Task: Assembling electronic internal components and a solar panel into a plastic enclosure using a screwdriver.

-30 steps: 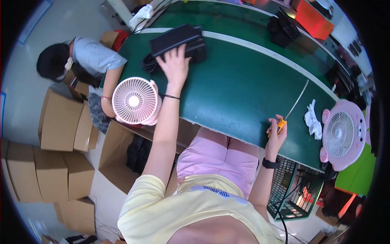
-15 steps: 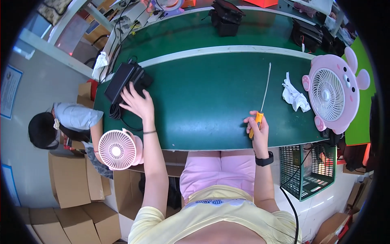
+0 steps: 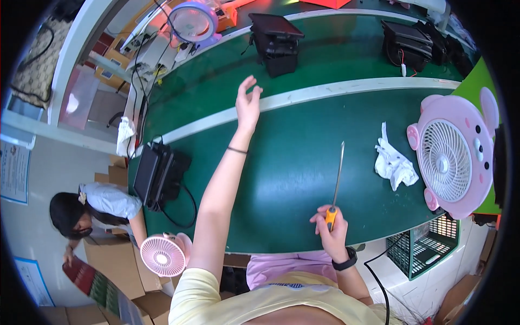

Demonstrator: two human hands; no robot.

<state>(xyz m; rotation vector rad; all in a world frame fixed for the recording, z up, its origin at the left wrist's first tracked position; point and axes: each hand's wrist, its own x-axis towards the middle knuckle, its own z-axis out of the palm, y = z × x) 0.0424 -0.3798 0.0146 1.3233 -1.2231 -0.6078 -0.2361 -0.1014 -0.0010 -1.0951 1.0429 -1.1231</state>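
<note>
Left fingers (image 3: 245, 86) have left the black device (image 3: 159, 172); they stretch forward.

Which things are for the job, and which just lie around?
Seemingly for the job:
yellow-handled screwdriver in right hand
black device nearest left hand

Probably just around:
crumpled white cloth or paper
eared pink fan
small pink fan

I see a green table (image 3: 292, 162) from the middle up to twelve o'clock, a grey wall (image 3: 54, 168) at nine, a white post (image 3: 76, 54) at ten, pale floor (image 3: 433, 287) at four.
</note>
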